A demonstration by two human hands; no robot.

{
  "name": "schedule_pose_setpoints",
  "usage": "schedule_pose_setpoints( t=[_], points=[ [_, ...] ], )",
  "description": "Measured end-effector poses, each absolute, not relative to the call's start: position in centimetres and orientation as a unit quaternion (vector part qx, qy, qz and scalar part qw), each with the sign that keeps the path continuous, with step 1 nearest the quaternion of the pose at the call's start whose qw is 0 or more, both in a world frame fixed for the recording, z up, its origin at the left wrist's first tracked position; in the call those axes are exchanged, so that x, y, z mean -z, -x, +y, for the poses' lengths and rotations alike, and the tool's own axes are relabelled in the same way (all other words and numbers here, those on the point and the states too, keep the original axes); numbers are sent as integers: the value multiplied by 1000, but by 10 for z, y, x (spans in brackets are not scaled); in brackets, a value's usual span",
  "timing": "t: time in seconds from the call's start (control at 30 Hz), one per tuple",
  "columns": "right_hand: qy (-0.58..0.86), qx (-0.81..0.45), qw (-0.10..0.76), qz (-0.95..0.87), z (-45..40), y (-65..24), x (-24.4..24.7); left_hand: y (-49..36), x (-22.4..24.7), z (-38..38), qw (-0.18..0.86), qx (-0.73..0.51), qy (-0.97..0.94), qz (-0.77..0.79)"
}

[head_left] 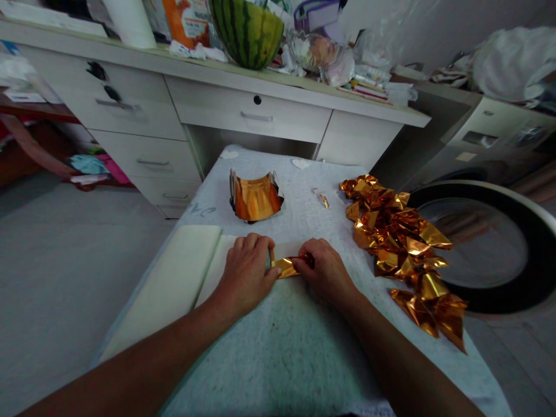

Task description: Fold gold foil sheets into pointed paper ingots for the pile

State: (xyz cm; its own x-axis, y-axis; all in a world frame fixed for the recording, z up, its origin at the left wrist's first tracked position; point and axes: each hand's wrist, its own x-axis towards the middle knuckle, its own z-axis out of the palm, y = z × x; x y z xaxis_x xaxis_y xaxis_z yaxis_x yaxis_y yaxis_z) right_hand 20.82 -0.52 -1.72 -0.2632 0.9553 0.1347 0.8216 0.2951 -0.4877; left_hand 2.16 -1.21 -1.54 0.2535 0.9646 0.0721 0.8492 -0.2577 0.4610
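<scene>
A small folded piece of gold foil paper (285, 267) lies low over the cloth-covered table, stretched between my two hands. My left hand (247, 269) rests at the edge of a white pad, thumb and forefinger closed at the foil's left end. My right hand (328, 269) pinches the right end, its fingertips partly hiding it. Beyond my hands stands a curved stack of gold foil sheets (257, 198). To the right lies a heap of folded gold foil pieces (391, 226).
The open white pad (178, 289) lies under and left of my left hand. Small gold scraps (324, 200) sit past my right hand. A white desk (286, 119) with a cut watermelon (248, 35) stands behind; a washing machine's open door (536, 249) is at right.
</scene>
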Motion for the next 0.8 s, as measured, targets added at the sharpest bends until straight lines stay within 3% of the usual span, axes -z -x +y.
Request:
schedule_pose_setpoints(
  t=[0.8],
  points=[
    [570, -174, 206, -776, -5, -209, 18, -22, 15, -17, 153, -188, -782, 575]
  ],
)
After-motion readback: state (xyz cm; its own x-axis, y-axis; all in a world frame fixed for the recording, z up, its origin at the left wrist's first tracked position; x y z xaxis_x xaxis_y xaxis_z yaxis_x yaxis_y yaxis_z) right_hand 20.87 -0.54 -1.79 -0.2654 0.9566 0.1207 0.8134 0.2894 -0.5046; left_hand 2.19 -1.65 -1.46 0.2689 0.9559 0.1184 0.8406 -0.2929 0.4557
